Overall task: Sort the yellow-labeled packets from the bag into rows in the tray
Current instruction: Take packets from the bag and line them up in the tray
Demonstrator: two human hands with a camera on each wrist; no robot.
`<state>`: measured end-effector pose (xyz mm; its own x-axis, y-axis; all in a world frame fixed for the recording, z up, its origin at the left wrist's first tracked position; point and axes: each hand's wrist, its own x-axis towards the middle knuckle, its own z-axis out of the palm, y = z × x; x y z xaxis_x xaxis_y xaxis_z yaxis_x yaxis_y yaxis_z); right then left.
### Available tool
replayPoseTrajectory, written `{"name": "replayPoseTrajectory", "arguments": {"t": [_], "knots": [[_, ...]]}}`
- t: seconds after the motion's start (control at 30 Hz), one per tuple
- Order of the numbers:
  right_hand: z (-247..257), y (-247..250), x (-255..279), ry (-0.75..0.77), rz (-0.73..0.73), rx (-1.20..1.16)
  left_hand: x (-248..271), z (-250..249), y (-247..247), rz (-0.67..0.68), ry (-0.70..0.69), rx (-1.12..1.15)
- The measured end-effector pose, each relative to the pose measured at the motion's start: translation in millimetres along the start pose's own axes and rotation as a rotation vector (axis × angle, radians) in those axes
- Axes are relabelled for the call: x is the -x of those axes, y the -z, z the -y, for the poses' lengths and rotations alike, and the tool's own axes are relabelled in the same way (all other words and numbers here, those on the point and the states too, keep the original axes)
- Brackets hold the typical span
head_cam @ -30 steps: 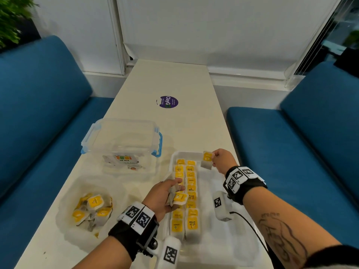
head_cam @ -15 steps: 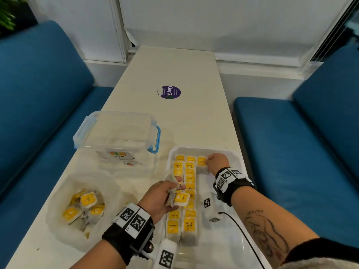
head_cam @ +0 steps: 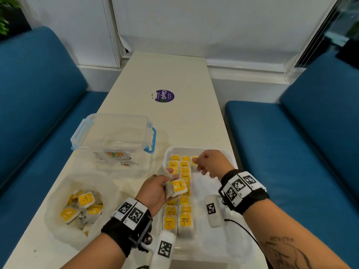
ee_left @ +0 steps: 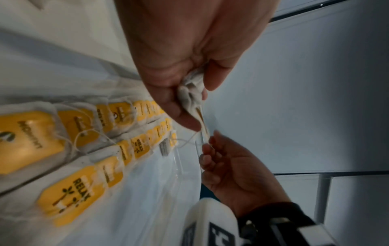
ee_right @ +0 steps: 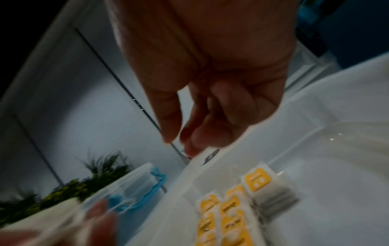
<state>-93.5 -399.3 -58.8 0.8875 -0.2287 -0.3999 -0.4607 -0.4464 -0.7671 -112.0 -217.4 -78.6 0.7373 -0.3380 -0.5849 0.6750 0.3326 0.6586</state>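
Note:
A white tray (head_cam: 204, 183) holds two long rows of yellow-labeled packets (head_cam: 184, 208), and a single packet (head_cam: 194, 159) heads a third row at the far end. My right hand (head_cam: 198, 165) hovers just over that packet (ee_right: 258, 180), fingers loosely curled and holding nothing. My left hand (head_cam: 171, 179) hangs over the left row and grips a small bunch of packets (head_cam: 177, 188), their crumpled paper (ee_left: 190, 90) squeezed between thumb and fingers. A translucent bag (head_cam: 58, 191) at the near left holds several more packets (head_cam: 85, 199).
A clear lidded box with blue latches (head_cam: 114, 133) stands behind the bag, left of the tray. A purple round sticker (head_cam: 164, 96) lies further up the table. Blue sofas flank the narrow table on both sides. The tray's right half is bare.
My right hand brought its packet down to the far end of the tray, set it beside the two rows and let go. My left hand still holds its bunch.

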Motion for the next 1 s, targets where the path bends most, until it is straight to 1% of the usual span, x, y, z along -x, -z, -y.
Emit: {"name": "replayPoseTrajectory", "arguments": {"t": [0.07,0.1,0.13,0.17,0.3,0.4,0.53,0.63,0.67,0.7,0.77,0.87,0.93,1.0], "knots": [[11,-4,24,-0.036,0.210,0.131,1,0,-5,-0.011,-0.059,0.024],[13,-8,33,-0.032,0.277,0.164,1,1,-8,-0.009,-0.083,0.031],[12,-13,40,-0.013,0.309,0.168,2,1,-10,-0.006,-0.102,0.037],[11,-17,44,0.012,0.309,0.146,4,2,-13,-0.002,-0.120,0.042],[5,-22,52,0.056,0.151,-0.021,9,3,-16,-0.002,-0.156,0.043],[3,-16,54,0.063,0.063,-0.034,10,6,-12,0.019,-0.123,0.051],[3,-5,50,0.106,-0.071,-0.168,10,12,-3,-0.024,-0.085,-0.030],[5,2,46,0.158,-0.062,-0.451,12,12,1,-0.025,-0.088,-0.135],[4,3,43,0.168,-0.071,-0.473,14,12,3,-0.018,-0.090,-0.159],[2,4,40,0.171,-0.100,-0.415,15,11,3,-0.013,-0.089,-0.183],[-5,5,30,0.186,-0.183,-0.218,18,10,3,-0.013,-0.080,-0.235],[-10,6,15,0.205,-0.261,-0.093,19,11,3,-0.040,-0.055,-0.281],[-13,10,4,0.163,-0.300,-0.020,19,12,2,-0.058,-0.031,-0.287],[-18,12,-7,0.082,-0.276,0.078,19,13,3,-0.059,-0.027,-0.312]]}}
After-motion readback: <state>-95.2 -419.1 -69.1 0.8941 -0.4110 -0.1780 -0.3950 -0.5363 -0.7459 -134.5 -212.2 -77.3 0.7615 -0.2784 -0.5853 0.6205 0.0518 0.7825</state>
